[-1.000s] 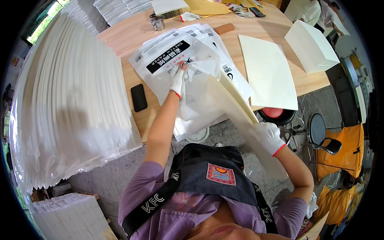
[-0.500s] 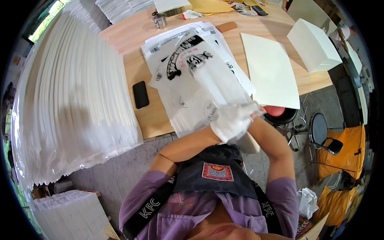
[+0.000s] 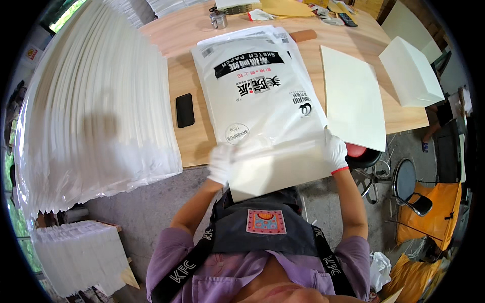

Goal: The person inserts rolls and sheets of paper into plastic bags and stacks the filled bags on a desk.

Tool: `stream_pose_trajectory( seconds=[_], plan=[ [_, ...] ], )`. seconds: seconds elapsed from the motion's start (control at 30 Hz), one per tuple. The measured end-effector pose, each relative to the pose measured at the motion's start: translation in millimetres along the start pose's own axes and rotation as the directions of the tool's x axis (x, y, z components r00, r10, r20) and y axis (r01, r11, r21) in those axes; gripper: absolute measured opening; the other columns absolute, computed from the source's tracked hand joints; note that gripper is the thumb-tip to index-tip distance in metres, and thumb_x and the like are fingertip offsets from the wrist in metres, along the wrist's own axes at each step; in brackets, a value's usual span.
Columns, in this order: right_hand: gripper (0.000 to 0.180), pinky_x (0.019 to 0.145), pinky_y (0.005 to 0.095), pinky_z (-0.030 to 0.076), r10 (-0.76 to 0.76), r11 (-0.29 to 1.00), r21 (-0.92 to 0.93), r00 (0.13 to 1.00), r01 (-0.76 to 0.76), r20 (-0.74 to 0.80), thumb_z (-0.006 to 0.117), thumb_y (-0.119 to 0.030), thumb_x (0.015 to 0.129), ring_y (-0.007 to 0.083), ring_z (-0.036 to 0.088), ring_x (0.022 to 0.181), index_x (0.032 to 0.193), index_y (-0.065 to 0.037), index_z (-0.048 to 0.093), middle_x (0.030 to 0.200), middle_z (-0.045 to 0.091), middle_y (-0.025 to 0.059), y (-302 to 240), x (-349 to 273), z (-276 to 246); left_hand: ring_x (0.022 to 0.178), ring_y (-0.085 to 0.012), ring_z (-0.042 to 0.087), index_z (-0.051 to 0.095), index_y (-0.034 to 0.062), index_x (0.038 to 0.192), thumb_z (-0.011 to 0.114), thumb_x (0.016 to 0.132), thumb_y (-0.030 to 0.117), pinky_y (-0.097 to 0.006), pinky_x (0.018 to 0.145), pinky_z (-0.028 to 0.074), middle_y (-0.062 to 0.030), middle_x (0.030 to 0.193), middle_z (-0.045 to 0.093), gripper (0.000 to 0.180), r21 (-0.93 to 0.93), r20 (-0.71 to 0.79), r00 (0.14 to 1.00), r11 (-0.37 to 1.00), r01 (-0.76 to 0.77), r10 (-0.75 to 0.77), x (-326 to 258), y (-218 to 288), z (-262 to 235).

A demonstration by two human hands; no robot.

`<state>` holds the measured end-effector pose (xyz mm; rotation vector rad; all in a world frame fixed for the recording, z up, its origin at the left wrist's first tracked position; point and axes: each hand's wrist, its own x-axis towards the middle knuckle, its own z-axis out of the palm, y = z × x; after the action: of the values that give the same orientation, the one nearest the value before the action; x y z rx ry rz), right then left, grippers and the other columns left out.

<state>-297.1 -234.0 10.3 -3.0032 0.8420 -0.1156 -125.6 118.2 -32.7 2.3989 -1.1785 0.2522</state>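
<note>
A clear plastic bag (image 3: 273, 106) with black and red print lies on a pile of similar bags on the table. A stack of cream paper (image 3: 283, 171) sits partly inside it, its near end sticking out past the table's front edge toward my apron. My right hand (image 3: 335, 152), in a white glove with a red cuff, pinches the bag's mouth at the paper's right side. My left hand (image 3: 221, 164), gloved too, is at the left corner of the bag's mouth; motion smears its fingers.
A tall row of plastic-wrapped paper packs (image 3: 96, 111) stands at the left, beside a black phone (image 3: 185, 110). To the right lie a flat cream paper stack (image 3: 352, 98) and a white block of paper (image 3: 411, 70). A metal cup (image 3: 218, 20) is at the back; a stool (image 3: 405, 179) stands at right.
My hands were together at the right, arms crossed, over a crumpled bag. They have parted to either side of the bag's mouth, and the bag now lies flat with paper in it.
</note>
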Motion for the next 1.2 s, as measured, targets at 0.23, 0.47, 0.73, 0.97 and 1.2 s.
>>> stream_pose_trajectory(
  seconds=[0.23,0.47,0.73,0.97,1.2],
  plan=[
    [0.013,0.042,0.039,0.048,-0.288,0.948,-0.057,0.922,0.312,0.258,0.057,-0.023,0.082,0.0257,0.064,0.05,0.076,-0.013,0.063,0.056,0.061,0.0072,-26.0,-88.5,-56.4,0.068,-0.0122,0.049,0.049,0.0041,0.084,0.056,0.09,0.008,-0.028,0.063,0.043,-0.0038,0.074,0.05,0.01,-0.513,-0.171,0.802,0.747,0.423,-0.572,-74.9,-3.1,-53.4],
    [0.03,0.066,0.0376,0.054,-0.529,0.84,0.491,0.554,0.231,0.643,0.054,-0.031,0.091,0.0254,0.069,0.075,0.085,-0.006,0.068,0.082,0.07,0.0113,-21.9,-139.3,-108.6,0.072,-0.0138,0.055,0.056,0.0078,0.091,0.06,0.093,0.029,-0.03,0.072,0.048,-0.0027,0.075,0.056,0.022,-0.341,0.537,0.723,0.672,0.657,-0.434,-158.2,14.8,-97.5],
    [0.042,0.093,0.0298,0.044,-0.051,0.04,0.839,0.837,-0.543,0.545,0.055,-0.027,0.096,0.0148,0.056,0.107,0.127,0.002,0.053,0.116,0.062,0.0074,7.0,-86.4,48.6,0.103,-0.0148,0.059,0.06,0.0043,0.123,0.062,0.09,0.022,-0.031,0.09,0.046,-0.0084,0.111,0.067,0.037,-0.323,0.766,0.474,0.378,0.867,-0.433,-67.4,-10.9,-59.8],
    [0.038,0.096,0.0314,0.047,-0.224,-0.558,0.7,0.893,-0.445,0.389,0.049,-0.024,0.1,0.0182,0.056,0.113,0.128,0.001,0.048,0.124,0.058,0.0103,-86.5,-85.0,58.1,0.08,-0.0312,0.066,0.062,0.0051,0.115,0.061,0.09,0.025,-0.035,0.072,0.052,-0.0162,0.091,0.067,0.032,-0.391,0.032,0.996,0.916,0.093,-0.088,88.1,74.1,-198.4],
    [0.04,0.091,0.0342,0.047,-0.473,-0.511,0.802,0.88,-0.31,0.039,0.058,-0.019,0.093,0.0246,0.059,0.105,0.128,0.001,0.052,0.117,0.061,0.0149,-192.3,53.9,-94.3,0.082,-0.0195,0.06,0.059,0.0036,0.111,0.061,0.09,0.018,-0.03,0.07,0.049,-0.0084,0.091,0.06,0.025,-0.426,-0.631,0.771,0.868,-0.254,-0.084,69.0,90.0,-389.3]
  ],
)
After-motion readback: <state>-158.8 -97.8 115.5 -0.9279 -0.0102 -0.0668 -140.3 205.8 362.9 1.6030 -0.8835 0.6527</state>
